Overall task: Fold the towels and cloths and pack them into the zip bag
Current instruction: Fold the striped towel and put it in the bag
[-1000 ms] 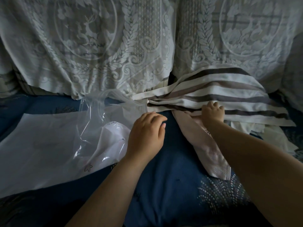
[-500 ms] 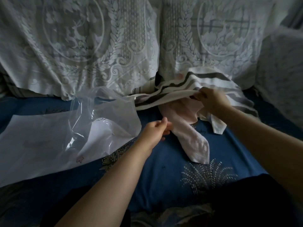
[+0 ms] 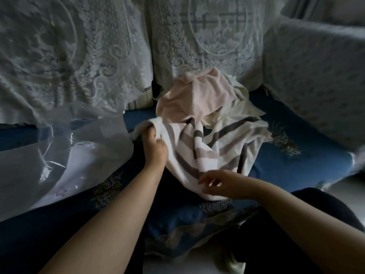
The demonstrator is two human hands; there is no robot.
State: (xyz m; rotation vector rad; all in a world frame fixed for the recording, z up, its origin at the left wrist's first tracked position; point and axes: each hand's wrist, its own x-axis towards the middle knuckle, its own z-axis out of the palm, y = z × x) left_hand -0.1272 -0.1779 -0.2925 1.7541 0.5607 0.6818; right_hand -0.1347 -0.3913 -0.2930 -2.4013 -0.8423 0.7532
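Observation:
A white towel with grey and pink stripes (image 3: 215,149) lies crumpled on the blue sofa seat in front of me. My left hand (image 3: 155,147) grips its upper left corner, bunched in the fist. At the towel's near edge my right hand (image 3: 219,184) has its fingers spread and blurred, touching the cloth. Behind the striped towel sit a pink towel (image 3: 197,95) and a cream cloth (image 3: 237,103) in a heap against the backrest. The clear zip bag (image 3: 65,159) lies open and crumpled at the left on the seat.
The blue patterned sofa seat (image 3: 296,155) runs across the view, with white lace covers (image 3: 79,56) over the backrest and a covered armrest (image 3: 316,76) at the right. My dark-clothed legs are at the bottom.
The striped towel was lifted off the pink one and pulled toward me. My left hand took hold of its corner; my right hand let go at the back and moved to the near edge.

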